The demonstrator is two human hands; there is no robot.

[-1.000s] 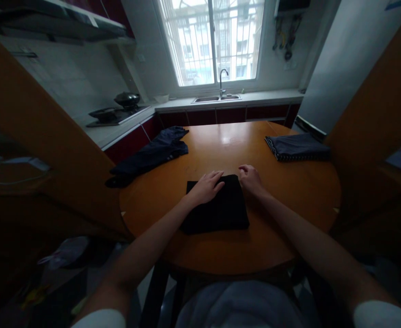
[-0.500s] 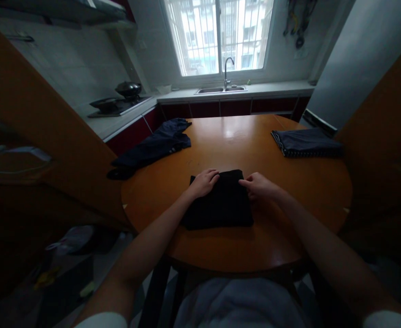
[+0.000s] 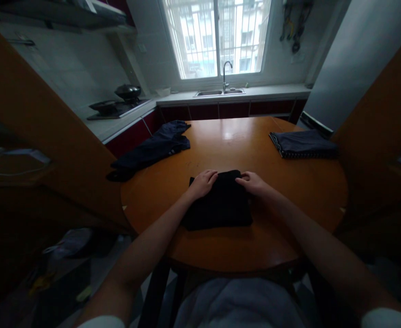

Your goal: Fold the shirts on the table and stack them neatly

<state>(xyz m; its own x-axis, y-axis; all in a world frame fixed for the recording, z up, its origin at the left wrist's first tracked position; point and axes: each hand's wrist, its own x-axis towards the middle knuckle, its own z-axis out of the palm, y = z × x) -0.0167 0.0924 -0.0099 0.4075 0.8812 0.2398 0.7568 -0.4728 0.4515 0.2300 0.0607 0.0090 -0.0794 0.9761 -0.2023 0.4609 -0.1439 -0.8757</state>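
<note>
A folded black garment (image 3: 221,205) lies on the round wooden table (image 3: 248,246) in front of me. My left hand (image 3: 203,182) rests on its far left corner with fingers curled over the edge. On the far right corner sits my right hand (image 3: 253,183), its fingers bent and pinched at the cloth's edge. Both hands grip the garment's far edge.
A dark blue garment (image 3: 152,148) lies crumpled at the table's left, hanging over the edge. A folded grey striped cloth (image 3: 301,143) sits at the right. Beyond are a counter with a sink (image 3: 219,92), a stove with a wok (image 3: 127,91), and wooden panels on both sides.
My left hand went from lying flat to curling on the far left corner. My right hand slid from beside the garment onto its far right corner.
</note>
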